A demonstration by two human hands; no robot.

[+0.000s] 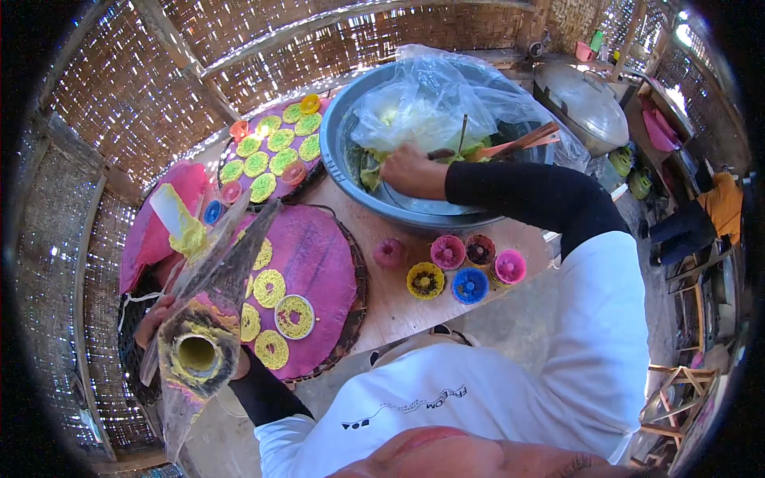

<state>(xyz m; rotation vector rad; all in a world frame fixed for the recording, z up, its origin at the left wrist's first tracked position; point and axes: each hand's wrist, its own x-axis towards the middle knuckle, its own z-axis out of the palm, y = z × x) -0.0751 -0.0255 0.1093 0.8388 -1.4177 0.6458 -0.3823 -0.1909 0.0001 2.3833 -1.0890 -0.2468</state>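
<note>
My left hand [154,320] is closed around a tube [197,355] loosely wrapped in clear plastic, its round opening smeared with yellow dough. A white flat piece [169,211] caked with yellow dough sticks out above the plastic. My right hand [411,170] reaches into a big blue basin [343,179], its fingers curled at a lump of yellow-green dough [370,177]; the fingertips are hidden. Beyond it, a clear plastic bag [430,107] lies in the basin with pale stuff under it. Long-handled utensils [518,143] rest at the basin's right side.
Lacy yellow rounds [269,288], one inside a white ring, lie on a pink-covered tray [319,263]. Another tray holds green rounds [280,140] and small cups. Several coloured fluted moulds [470,285] stand before the basin. A large metal pot [582,103] and a person in orange [721,207] are at right.
</note>
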